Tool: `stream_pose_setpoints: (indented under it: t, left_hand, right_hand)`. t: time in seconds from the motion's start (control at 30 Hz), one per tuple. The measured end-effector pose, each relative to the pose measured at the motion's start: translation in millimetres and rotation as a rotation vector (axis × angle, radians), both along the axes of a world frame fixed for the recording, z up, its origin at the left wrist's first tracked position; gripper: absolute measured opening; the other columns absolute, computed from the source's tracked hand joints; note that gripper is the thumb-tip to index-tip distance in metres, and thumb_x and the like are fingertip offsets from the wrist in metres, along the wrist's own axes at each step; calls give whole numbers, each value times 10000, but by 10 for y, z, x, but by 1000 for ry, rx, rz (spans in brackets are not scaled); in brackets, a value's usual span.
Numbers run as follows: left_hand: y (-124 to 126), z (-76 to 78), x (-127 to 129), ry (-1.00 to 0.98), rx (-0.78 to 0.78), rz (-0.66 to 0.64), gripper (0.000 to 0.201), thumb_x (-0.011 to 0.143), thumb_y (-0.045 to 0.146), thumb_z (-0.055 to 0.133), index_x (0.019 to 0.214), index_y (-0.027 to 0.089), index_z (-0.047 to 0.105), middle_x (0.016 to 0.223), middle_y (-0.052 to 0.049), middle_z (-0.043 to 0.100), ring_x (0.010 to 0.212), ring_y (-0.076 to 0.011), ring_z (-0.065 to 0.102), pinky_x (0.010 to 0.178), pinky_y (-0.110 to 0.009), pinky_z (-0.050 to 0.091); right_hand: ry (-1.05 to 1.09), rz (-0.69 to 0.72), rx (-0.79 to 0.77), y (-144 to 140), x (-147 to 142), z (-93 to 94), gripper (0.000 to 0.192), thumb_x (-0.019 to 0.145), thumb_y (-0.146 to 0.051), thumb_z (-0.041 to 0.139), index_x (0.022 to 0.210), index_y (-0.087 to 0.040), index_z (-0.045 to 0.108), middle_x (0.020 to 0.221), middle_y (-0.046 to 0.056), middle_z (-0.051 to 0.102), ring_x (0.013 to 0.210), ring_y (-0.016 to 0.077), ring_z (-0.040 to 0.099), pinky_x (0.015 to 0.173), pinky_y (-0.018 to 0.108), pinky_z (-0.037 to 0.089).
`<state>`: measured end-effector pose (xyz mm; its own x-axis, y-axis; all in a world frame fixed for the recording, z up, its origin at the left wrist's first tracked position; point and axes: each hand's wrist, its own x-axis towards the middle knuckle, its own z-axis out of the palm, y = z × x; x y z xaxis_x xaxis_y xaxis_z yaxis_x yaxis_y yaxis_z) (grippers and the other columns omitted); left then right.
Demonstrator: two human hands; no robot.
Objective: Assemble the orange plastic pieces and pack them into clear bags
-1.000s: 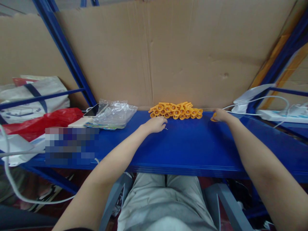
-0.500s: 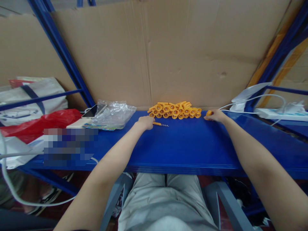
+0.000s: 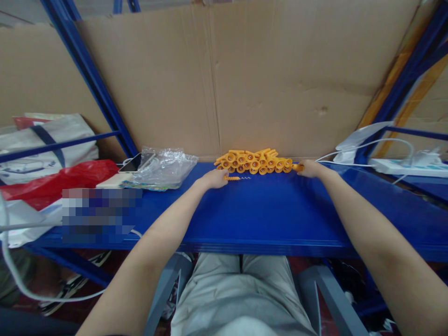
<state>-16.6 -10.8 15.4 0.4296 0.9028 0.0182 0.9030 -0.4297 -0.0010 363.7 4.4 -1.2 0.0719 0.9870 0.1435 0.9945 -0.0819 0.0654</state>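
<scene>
At the back of the blue table, a stack of yellow cup-ended pieces [image 3: 255, 164] lies with its round open ends facing me. My left hand [image 3: 216, 178] is closed at the stack's left front. A thin yellow twisted rod with a wavy metal tip, like a corkscrew [image 3: 237, 178], sticks out of it to the right. My right hand [image 3: 310, 169] is closed at the stack's right end, its fingers around a yellow piece [image 3: 298, 167] of which only part shows. This piece is close beside the stack; whether they touch I cannot tell.
Clear plastic bags [image 3: 168, 165] and a phone [image 3: 135, 163] lie left of my left hand. Farther left are a red bag [image 3: 70, 179] and a canvas bag [image 3: 52, 140]. A cardboard sheet [image 3: 262, 84] stands behind the table; a white power strip [image 3: 409, 167] with cables is at right.
My left hand has moved slightly right with the corkscrew-like rod. My right hand has shifted a little left, bringing the yellow piece closer to the stack.
</scene>
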Motion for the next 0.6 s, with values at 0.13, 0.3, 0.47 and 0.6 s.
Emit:
stream_pose_setpoints:
  t: [0.13, 0.3, 0.47, 0.6]
  left_hand:
    - [9, -33, 26, -120, 175, 24, 360, 877, 237, 501, 1226, 224, 590, 1059, -89, 745, 972, -242, 712, 821, -302, 535]
    - [-42, -25, 88, -237, 304, 45, 354, 919, 262, 475, 1256, 210, 569, 1080, -104, 732, 1014, -258, 703, 868, -334, 531]
    - [-114, 14, 133, -275, 302, 41, 342, 919, 260, 485, 1246, 211, 572, 1110, -112, 721, 1023, -279, 697, 866, -363, 531]
    - [-130, 16, 146, -291, 304, 31, 326, 916, 262, 498, 1228, 218, 584, 1129, -107, 718, 1032, -279, 694, 872, -365, 530]
  right_hand:
    - [11, 38, 59, -49, -5, 160, 347, 739, -257, 681, 1073, -198, 753, 969, 81, 771, 932, 266, 717, 744, 280, 519]
    - [60, 100, 177, -151, -97, 346, 400, 753, -251, 671, 1143, -180, 726, 1055, 102, 759, 976, 273, 706, 817, 294, 523]
    - [195, 221, 256, -267, -352, 438, 391, 770, -302, 708, 1142, -180, 715, 1090, 107, 749, 1038, 283, 693, 904, 333, 531]
    - [515, 407, 233, -346, -623, 412, 387, 801, -357, 709, 1142, -177, 685, 1115, 116, 742, 1039, 271, 700, 891, 362, 565]
